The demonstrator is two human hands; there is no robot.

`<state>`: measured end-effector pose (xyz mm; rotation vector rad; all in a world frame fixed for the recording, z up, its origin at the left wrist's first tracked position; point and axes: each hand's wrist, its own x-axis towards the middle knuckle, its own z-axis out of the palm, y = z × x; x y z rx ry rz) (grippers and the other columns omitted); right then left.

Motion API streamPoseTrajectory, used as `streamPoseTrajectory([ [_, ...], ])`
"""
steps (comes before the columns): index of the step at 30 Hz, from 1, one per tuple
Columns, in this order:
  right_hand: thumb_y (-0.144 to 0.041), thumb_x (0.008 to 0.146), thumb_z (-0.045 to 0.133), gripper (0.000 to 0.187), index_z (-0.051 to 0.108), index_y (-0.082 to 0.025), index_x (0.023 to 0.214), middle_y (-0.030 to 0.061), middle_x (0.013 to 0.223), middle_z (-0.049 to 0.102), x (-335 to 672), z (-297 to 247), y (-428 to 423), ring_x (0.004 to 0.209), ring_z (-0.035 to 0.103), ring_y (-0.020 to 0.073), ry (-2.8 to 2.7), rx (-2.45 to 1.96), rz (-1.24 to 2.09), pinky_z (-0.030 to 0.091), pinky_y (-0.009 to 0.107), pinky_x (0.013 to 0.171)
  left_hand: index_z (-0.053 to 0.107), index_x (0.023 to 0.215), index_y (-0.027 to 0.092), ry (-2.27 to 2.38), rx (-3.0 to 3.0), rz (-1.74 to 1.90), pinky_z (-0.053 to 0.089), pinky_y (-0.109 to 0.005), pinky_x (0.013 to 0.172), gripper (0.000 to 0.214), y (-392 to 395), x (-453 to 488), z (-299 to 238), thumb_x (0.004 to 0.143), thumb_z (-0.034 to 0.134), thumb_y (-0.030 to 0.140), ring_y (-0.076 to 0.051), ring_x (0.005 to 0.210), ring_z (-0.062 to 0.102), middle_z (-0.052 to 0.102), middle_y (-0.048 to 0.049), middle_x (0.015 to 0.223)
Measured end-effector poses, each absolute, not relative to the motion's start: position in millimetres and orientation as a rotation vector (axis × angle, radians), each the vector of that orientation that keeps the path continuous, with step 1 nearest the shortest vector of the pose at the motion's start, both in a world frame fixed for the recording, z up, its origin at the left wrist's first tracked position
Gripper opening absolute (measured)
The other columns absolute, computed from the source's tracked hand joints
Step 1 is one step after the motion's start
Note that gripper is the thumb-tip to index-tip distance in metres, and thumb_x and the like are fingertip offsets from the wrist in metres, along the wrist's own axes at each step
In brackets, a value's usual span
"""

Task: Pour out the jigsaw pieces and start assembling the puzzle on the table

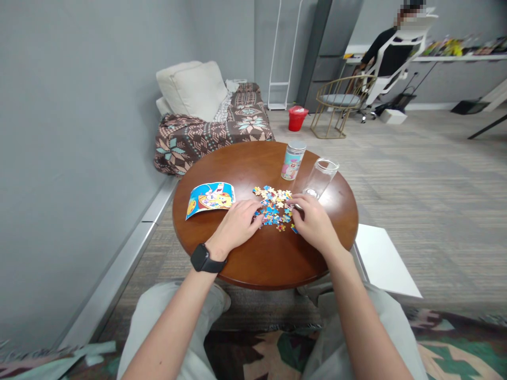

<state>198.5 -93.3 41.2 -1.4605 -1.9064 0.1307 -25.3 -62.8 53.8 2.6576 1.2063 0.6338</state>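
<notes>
- Jigsaw pieces: loose cluster on round table, between left hand and right hand.
- Fingers curved at cluster's edges; cannot tell whether either hand pinches a piece.
- Light fingertip contact advisable; keep right hand clear of glass.

I sit at a round wooden bench in what looks like a lounge, in a home or an office I cannot tell: a sofa under a patterned throw and pale cushion at 11 o'clock, a tall grey fridge at 1, and, at 2, a person in a white swivel chair near a cluttered worktop.
</notes>
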Motion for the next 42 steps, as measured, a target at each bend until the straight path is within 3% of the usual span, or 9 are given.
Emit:
streamPoseTrajectory([
  [4, -0.018, 0.09, 0.046, 0.028, 0.069, -0.021, 0.105, 0.0117, 0.136, 0.061, 188.7, 29.9, -85.5, 0.135, 0.047, 0.0326, -2.0, -1.496, 0.092, 0.037, 0.06, 0.109, 0.063, 0.117, 0.016, 1.217, 2.656, 0.623, 0.047, -0.042, 0.102, 0.028, -62.7, -25.8, 52.8, 0.096, 0.048, 0.028, -0.024, 0.113, 0.061, 0.066, -0.0102, 0.121],
  [7, -0.02, 0.092, 0.045, 0.03, 0.068, -0.022, 0.11, 0.0105, 0.135, 0.062, 186.5, 26.8, -87.5, 0.135, 0.047, 0.0326, -2.028, -1.535, 0.097, 0.032, 0.065, 0.109, 0.064, 0.116, 0.016, 1.216, 2.656, 0.645, 0.046, -0.041, 0.105, 0.028, -62.0, -26.0, 50.8, 0.096, 0.048, 0.029, -0.024, 0.117, 0.06, 0.064, -0.0103, 0.127],
  [16, -0.021, 0.092, 0.046, 0.032, 0.07, -0.021, 0.114, 0.0114, 0.123, 0.068, 188.1, 25.9, -88.0, 0.12, 0.058, 0.0292, -2.002, -1.443, 0.083, 0.035, 0.059, 0.109, 0.066, 0.113, 0.017, 1.178, 2.653, 0.625, 0.046, -0.043, 0.105, 0.026, -61.8, -26.2, 50.4, 0.095, 0.05, 0.026, -0.024, 0.116, 0.06, 0.066, -0.0101, 0.122],
  [27, -0.025, 0.088, 0.052, 0.029, 0.072, -0.023, 0.109, 0.0088, 0.113, 0.072, 192.4, 34.6, -89.6, 0.109, 0.065, 0.0242, -1.757, -1.323, 0.317, 0.05, 0.044, 0.099, 0.066, 0.113, 0.018, 1.152, 2.649, 0.641, 0.047, -0.045, 0.105, 0.026, -61.2, -26.1, 50.8, 0.094, 0.051, 0.025, -0.024, 0.114, 0.061, 0.067, -0.0101, 0.12],
  [32, -0.023, 0.086, 0.052, 0.025, 0.073, -0.022, 0.099, 0.0095, 0.104, 0.074, 190.8, 31.3, -87.8, 0.102, 0.066, 0.0258, -1.829, -1.384, 0.243, 0.049, 0.046, 0.097, 0.065, 0.114, 0.016, 1.156, 2.654, 0.625, 0.047, -0.044, 0.105, 0.026, -60.7, -26.6, 49.2, 0.095, 0.051, 0.026, -0.024, 0.115, 0.061, 0.066, -0.0103, 0.121],
  [42, -0.029, 0.086, 0.056, 0.024, 0.074, -0.023, 0.101, 0.0086, 0.105, 0.074, 193.9, 30.1, -87.3, 0.102, 0.066, 0.0251, -1.779, -1.367, 0.283, 0.051, 0.044, 0.096, 0.065, 0.114, 0.018, 1.105, 2.653, 0.673, 0.048, -0.043, 0.104, 0.025, -61.2, -26.0, 47.9, 0.093, 0.053, 0.025, -0.024, 0.116, 0.06, 0.065, -0.0095, 0.124],
])
